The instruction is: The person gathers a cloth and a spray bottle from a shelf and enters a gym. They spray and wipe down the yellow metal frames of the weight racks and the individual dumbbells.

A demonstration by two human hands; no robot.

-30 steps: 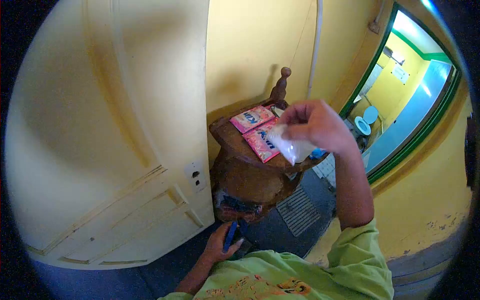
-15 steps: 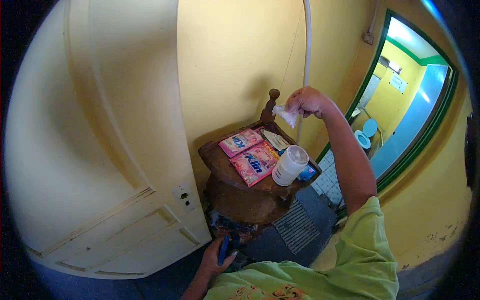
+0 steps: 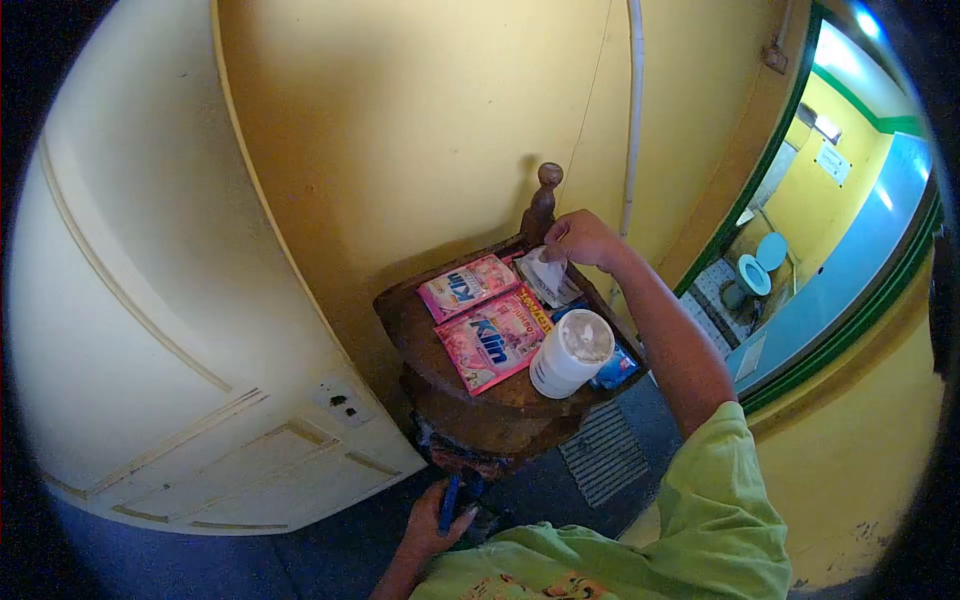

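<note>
Head view: right hand [image 3: 578, 240] lowered onto the far corner of the wooden stand [image 3: 420, 330], beside the turned post [image 3: 541, 205]. Fingers pinched narrow on a small white packet [image 3: 545, 272], now touching or just above the surface; half a second ago held up in the air above the post. Packet positioned behind the white jar [image 3: 570, 352], next to the two pink sachets [image 3: 482, 320]. White jar standing upright at the near edge of the stand, lid on, free of any hand; one second ago not visible on the stand, with something pale gripped in the right hand. Blue wrapper [image 3: 615, 368] lying just right of the jar.

Left hand [image 3: 440, 520] low, below the stand, fingers curled around a blue pen-like object [image 3: 452, 500]; position nearly unchanged across the three pictures.

Judgement: packet at the point of being set down on the stand behind the jar; release not yet shown, grip not yet opened.

Cream door [image 3: 150, 350] left of the stand; yellow wall [image 3: 420, 130] behind it; open doorway [image 3: 800, 230] to the right.
</note>
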